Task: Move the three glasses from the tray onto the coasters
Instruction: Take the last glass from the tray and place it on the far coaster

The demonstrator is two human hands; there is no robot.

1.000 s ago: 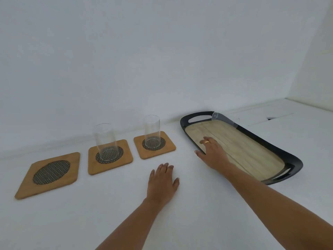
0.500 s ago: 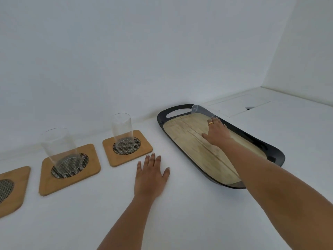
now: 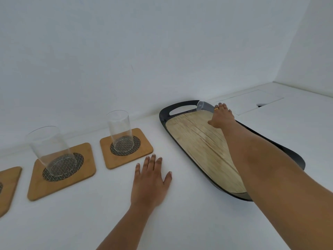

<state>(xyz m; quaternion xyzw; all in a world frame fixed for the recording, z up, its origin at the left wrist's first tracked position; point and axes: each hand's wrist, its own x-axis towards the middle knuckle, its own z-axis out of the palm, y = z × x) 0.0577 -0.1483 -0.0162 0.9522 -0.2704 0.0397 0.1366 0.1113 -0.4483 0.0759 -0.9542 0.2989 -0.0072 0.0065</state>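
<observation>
Two clear glasses stand upright on wooden coasters: one glass (image 3: 51, 150) on the middle coaster (image 3: 62, 171), the other glass (image 3: 120, 131) on the right coaster (image 3: 126, 147). A third coaster (image 3: 7, 188), cut off by the left edge, bears nothing. The third glass (image 3: 204, 106) lies on its side at the far rim of the black tray (image 3: 163, 114) with a wood floor. My right hand (image 3: 222, 116) lies over this glass, fingers across it and thumb on the near side; how firmly it grips is unclear. My left hand (image 3: 150, 181) rests flat on the table, fingers spread.
The white table meets a white wall just behind the coasters and tray. A flat hatch with a dark notch (image 3: 261, 105) is set into the surface behind the tray. My right forearm crosses over the tray's near half.
My right hand has travelled from the tray's near left rim across its floor to the lying glass at the far end. The view has swung right. The left hand has stayed put.
</observation>
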